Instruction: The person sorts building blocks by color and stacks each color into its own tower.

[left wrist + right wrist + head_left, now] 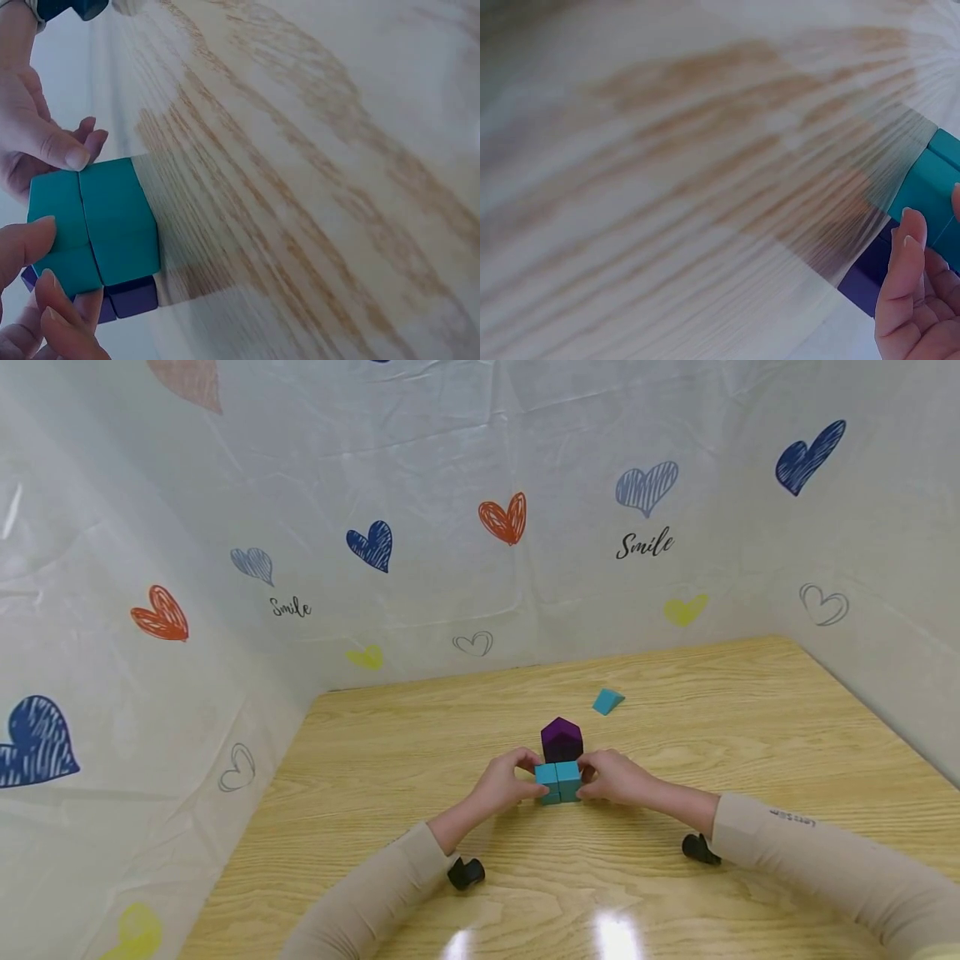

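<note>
Teal blocks (pixel 570 785) stand together on the table, their upper faces split by a straight seam. At their left side, my left hand (pixel 504 783) pinches them between thumb and fingers. My right hand (pixel 611 778) grips the opposite side in the same way, its fingertips (pixel 911 225) against the teal face in the right wrist view. Just behind the teal stack sit purple blocks (pixel 562 742) with a peaked top. The left wrist view shows their dark purple faces (pixel 135 296) beyond the teal ones, partly hidden by the left fingers.
A loose teal wedge (pixel 607 701) lies farther back on the wooden table (pixel 420 727), right of the purple blocks. Black wrist-worn pieces (pixel 467 873) sit by both sleeves. White sheeting (pixel 420 610) printed with hearts rises behind the table and along its sides.
</note>
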`<state>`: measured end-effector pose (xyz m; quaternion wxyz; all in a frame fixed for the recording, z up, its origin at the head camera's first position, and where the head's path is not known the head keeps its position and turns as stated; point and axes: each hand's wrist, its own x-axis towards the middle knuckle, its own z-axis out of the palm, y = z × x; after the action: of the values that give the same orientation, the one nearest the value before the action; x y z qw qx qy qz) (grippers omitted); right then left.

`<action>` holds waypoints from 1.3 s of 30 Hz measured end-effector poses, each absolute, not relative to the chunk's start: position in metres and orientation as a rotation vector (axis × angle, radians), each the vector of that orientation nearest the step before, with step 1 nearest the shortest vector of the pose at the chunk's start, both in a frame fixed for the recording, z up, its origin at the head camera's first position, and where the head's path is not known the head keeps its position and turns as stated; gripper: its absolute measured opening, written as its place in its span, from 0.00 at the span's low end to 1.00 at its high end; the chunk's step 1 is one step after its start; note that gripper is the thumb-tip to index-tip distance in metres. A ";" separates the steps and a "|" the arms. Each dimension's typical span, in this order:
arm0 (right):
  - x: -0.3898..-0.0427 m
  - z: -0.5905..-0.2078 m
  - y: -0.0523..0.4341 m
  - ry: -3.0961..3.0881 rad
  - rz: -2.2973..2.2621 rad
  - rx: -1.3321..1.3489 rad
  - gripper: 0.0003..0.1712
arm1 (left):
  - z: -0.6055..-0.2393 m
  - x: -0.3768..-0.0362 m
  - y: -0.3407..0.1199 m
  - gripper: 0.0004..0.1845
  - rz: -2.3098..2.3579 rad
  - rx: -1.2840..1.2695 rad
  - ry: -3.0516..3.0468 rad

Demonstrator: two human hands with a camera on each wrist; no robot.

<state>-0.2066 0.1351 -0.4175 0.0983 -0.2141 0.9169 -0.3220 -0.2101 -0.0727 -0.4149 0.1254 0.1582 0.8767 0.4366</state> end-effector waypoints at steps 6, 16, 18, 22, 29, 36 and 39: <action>-0.206 -0.418 0.135 2.697 -0.959 -0.644 0.15 | -0.416 -0.210 -0.073 0.15 1.287 0.450 2.549; -0.204 -0.414 0.134 2.688 -0.962 -0.611 0.21 | -0.416 -0.211 -0.074 0.21 1.258 0.418 2.550; -0.204 -0.412 0.136 2.688 -0.961 -0.599 0.21 | -0.416 -0.211 -0.075 0.23 1.264 0.409 2.534; -0.209 -0.404 0.144 2.724 -0.905 -0.649 0.18 | -0.418 -0.210 -0.078 0.24 1.286 0.422 2.517; -0.240 -0.383 0.172 2.812 -0.880 -0.642 0.13 | -0.422 -0.210 -0.085 0.23 1.386 0.414 2.449; -0.287 -0.378 0.200 2.901 -0.835 -0.754 0.16 | -0.425 -0.211 -0.087 0.20 1.452 0.389 2.418; -0.306 -0.386 0.212 2.922 -0.799 -0.784 0.20 | -0.425 -0.211 -0.086 0.19 1.471 0.374 2.400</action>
<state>-0.3058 0.2122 -0.3857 0.0064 -0.2505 0.9338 -0.2553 -0.2111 -0.0862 -0.4250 0.1505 0.1301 0.8355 0.5123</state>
